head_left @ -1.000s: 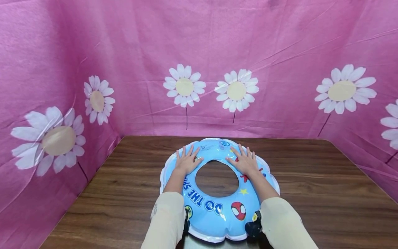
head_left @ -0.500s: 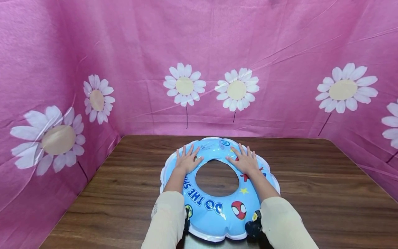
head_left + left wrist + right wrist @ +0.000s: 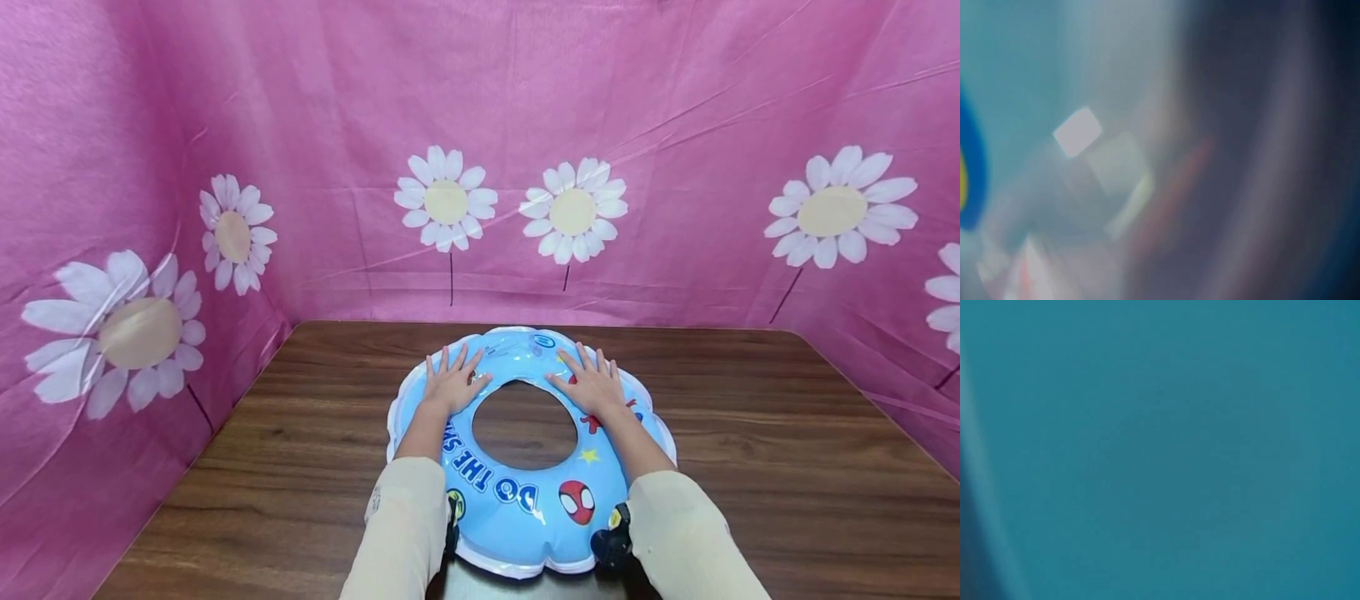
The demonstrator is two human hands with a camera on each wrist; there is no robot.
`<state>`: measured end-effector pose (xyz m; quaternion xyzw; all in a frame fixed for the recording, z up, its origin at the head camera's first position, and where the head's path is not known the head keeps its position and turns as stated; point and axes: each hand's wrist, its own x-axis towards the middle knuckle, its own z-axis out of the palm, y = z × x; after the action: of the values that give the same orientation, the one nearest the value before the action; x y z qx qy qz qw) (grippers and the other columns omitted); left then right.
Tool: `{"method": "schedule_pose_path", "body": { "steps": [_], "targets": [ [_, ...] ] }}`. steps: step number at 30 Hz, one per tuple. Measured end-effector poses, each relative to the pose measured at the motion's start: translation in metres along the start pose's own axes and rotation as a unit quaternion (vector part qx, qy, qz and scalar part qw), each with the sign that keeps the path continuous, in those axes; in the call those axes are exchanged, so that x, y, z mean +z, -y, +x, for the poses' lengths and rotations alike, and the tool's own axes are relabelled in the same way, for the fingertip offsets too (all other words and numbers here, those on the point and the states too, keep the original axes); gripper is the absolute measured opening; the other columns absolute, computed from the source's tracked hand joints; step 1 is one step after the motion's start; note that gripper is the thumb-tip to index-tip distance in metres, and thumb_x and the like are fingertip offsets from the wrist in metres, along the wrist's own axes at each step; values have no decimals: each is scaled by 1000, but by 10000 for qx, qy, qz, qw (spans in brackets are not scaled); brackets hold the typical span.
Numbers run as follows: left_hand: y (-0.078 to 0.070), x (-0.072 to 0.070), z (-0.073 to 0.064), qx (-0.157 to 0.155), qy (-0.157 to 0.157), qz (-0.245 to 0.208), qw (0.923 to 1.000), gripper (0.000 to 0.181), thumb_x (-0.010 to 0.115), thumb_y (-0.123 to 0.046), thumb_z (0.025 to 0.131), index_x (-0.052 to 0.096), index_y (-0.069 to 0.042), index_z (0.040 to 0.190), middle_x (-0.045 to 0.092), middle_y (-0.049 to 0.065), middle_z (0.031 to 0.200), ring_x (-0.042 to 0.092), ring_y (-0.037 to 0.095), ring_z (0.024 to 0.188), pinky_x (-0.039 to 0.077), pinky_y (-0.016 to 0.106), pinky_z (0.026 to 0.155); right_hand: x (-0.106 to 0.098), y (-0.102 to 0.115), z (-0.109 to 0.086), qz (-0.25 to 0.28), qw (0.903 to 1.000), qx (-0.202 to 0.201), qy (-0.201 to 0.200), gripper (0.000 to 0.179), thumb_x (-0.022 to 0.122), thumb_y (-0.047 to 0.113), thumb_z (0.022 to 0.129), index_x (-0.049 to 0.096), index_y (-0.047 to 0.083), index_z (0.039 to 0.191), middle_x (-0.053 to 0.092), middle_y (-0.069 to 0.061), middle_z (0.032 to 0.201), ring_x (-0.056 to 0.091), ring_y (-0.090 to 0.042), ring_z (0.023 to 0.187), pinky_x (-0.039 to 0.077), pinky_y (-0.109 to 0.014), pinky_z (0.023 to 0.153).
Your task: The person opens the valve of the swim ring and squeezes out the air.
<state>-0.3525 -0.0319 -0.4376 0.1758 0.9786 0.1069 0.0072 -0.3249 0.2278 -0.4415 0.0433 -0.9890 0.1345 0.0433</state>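
A blue inflatable swim ring [image 3: 510, 533] with a white scalloped edge, printed letters and a red masked face lies flat on the wooden table. On its upper left part rests my left hand [image 3: 448, 387], fingers spread and straight. My right hand [image 3: 596, 390] lies the same way on the upper right part, across the ring's hole from the left. Both forearms pass over the ring's sides and hide parts of them. The left wrist view shows only a blurred blue surface [image 3: 1022, 50] with bright reflections. Plain blue vinyl [image 3: 1166, 450] fills nearly all of the right wrist view.
The brown wood-grain table [image 3: 300, 433] extends to both sides of the ring and shows through its hole. A pink cloth [image 3: 337, 125] printed with white daisies hangs behind the table and along both sides. A dark wrist camera [image 3: 612, 542] sits by the right sleeve.
Both hands and the swim ring keep their places. The head view has tilted very slightly, so the backdrop and the table's far edge sit a little higher.
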Motion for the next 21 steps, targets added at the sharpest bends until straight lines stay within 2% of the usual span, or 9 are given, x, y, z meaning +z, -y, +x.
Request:
{"method": "schedule_pose_path", "body": {
  "steps": [21],
  "targets": [
    [0, 0, 0, -45, 53, 39, 10000, 64, 20, -63, 92, 17, -32, 147, 7, -2, 152, -2, 32, 137, -7, 53, 104, 2, -1, 2, -34, 10000, 24, 48, 72, 36, 62, 89, 26, 19, 146, 12, -17, 150, 3, -45, 133, -2, -58, 103]
  ]
}}
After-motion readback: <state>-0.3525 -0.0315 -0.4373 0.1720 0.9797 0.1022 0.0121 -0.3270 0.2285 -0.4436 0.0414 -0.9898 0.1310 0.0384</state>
